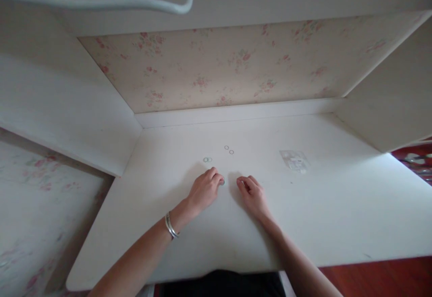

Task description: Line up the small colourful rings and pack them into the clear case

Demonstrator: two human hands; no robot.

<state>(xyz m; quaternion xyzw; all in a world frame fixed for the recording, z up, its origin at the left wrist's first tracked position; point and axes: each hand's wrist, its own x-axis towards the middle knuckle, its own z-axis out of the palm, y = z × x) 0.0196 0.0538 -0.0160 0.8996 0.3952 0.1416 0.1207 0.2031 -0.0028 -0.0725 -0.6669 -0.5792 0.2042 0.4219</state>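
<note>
My left hand, with a silver bangle at its wrist, pinches a small greenish ring between thumb and fingertips, low over the white desk. A short way to its right, my right hand is closed with thumb and index finger together. Whether anything lies in that pinch is too small to tell. Beyond my left hand, two thin greenish rings lie overlapping. Farther back and slightly right, two thin dark rings rest side by side.
A clear plastic packet lies on the white desk to the right. White panels enclose the desk left and right, with flowered wallpaper behind. Overhead, a white bent tube crosses the upper left.
</note>
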